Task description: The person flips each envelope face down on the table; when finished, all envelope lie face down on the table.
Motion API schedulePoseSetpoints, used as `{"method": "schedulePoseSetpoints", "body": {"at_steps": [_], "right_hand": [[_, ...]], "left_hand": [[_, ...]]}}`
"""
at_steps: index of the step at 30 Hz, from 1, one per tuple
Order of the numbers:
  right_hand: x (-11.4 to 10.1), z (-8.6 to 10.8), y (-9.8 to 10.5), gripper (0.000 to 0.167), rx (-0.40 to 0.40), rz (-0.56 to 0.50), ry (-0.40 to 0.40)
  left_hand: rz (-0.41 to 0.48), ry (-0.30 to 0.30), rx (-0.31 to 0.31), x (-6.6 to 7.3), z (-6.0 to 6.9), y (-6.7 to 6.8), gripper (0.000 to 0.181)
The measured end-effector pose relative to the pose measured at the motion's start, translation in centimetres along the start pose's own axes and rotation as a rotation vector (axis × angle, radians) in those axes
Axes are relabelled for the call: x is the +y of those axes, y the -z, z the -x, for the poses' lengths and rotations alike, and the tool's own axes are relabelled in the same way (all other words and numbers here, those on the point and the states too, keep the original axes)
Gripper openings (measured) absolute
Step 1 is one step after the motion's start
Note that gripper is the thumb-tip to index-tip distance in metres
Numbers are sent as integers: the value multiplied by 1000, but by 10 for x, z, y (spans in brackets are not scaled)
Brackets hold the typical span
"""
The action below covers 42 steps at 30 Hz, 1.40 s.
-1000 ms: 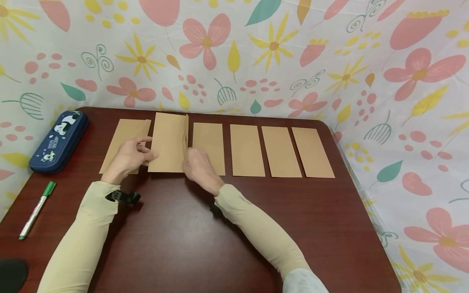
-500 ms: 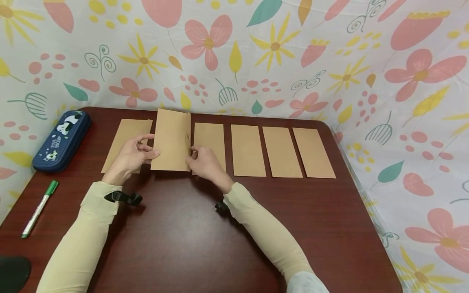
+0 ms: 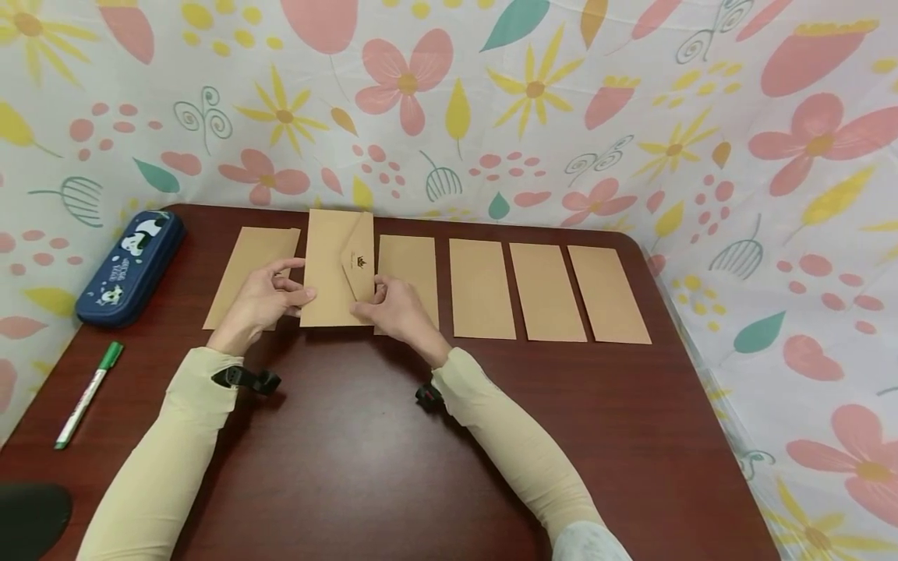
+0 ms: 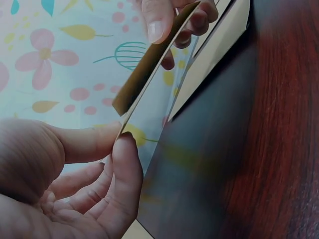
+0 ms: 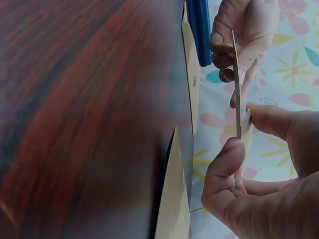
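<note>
A brown paper envelope is held up off the table between both hands in the head view. Its pointed flap, printed with a small dark crown, lies over the face from the right side. My left hand pinches the left edge between thumb and fingers. At the lower right edge, my right hand pinches the envelope, thumb in front. From the left wrist, the envelope appears nearly edge-on with the flap standing slightly away from it. The right wrist view also catches the envelope edge-on.
Several more brown envelopes lie in a row along the far side of the dark table. At the left are a blue pencil case and a green-capped marker. A flower-patterned cloth hangs behind.
The envelope's flap has come round to the front, bringing its crown print into view. My right hand has shifted slightly right, changing its grip along the edge; my left keeps its pinch.
</note>
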State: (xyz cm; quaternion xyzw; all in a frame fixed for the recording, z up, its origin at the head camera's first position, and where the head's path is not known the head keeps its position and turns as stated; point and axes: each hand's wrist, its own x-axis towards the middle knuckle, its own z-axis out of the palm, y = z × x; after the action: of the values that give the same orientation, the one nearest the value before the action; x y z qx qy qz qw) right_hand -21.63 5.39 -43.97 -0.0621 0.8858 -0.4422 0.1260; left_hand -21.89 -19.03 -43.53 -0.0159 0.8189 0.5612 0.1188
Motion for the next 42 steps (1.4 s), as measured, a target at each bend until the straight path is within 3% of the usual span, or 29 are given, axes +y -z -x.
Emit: {"method": "schedulePoseSetpoints", "body": {"at_steps": [4, 12, 19, 22, 25, 27, 29, 34, 42], "right_hand": [[1, -3, -2, 74, 8, -9, -1], [1, -5, -2, 62, -3, -107, 39], [-4, -1, 1, 54, -45, -324, 81], [-6, 0, 2, 53, -61, -401, 83], [-8, -1, 1, 53, -71, -439, 92], [-10, -1, 1, 55, -77, -452, 102], [-11, -2, 0, 57, -87, -464, 110], [-16, -3, -1, 67, -144, -505, 120], [-23, -6, -5, 84, -234, -525, 125]], "left_hand": [[-3, -5, 3, -1, 0, 0, 76], [-68, 6, 0, -2, -1, -5, 74], [-151, 28, 2, 3, -1, -17, 71], [-232, -27, 25, 6, 1, -23, 67], [-334, -139, 56, 9, 4, -29, 60], [-356, -204, 75, 12, 6, -33, 54], [-347, -244, 85, 14, 8, -36, 49], [-256, -254, 83, 20, 13, -37, 45], [-133, -143, 86, 31, 19, -35, 56]]}}
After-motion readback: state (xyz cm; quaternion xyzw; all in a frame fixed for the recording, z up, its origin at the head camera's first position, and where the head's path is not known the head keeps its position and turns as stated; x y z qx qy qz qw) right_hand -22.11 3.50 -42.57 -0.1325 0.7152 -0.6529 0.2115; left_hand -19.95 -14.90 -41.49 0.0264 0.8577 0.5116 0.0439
